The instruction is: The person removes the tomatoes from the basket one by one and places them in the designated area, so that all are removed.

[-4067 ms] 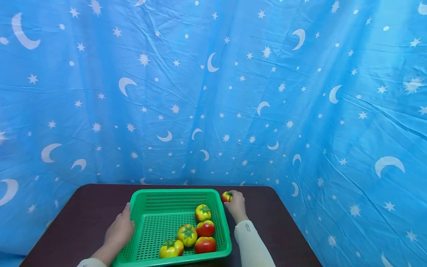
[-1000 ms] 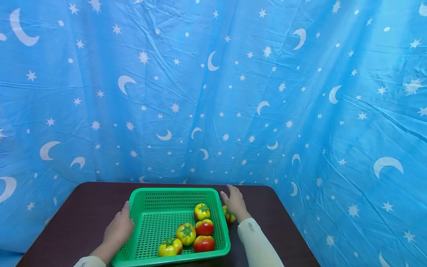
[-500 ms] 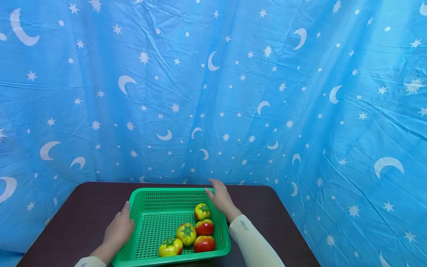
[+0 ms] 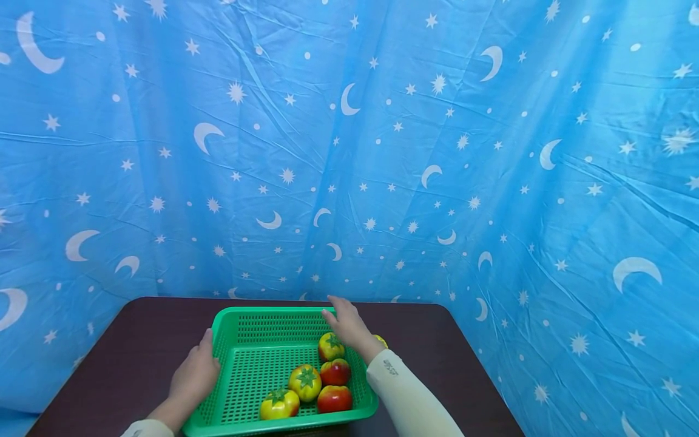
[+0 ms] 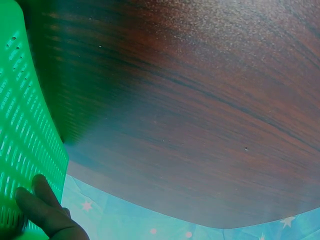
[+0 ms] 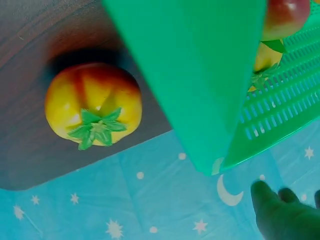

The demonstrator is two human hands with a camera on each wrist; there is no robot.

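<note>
A green perforated basket holds several tomato-like fruits, yellow and red with green leafy tops, among them a yellow one and a red one. At its left rim my left hand grips the side, fingers along the outer wall in the left wrist view. My right hand hovers over the far right rim, fingers extended and holding nothing. Outside the right wall, a yellow-red fruit sits on the table; in the head view my forearm hides most of it.
The dark wooden table bears the basket. A blue curtain with white moons and stars hangs behind it and along the right side.
Earlier my right hand held a fruit beyond the basket's right rim; it let go, leaving the fruit nearer me on the table, then moved left over the rim. My left hand stayed put.
</note>
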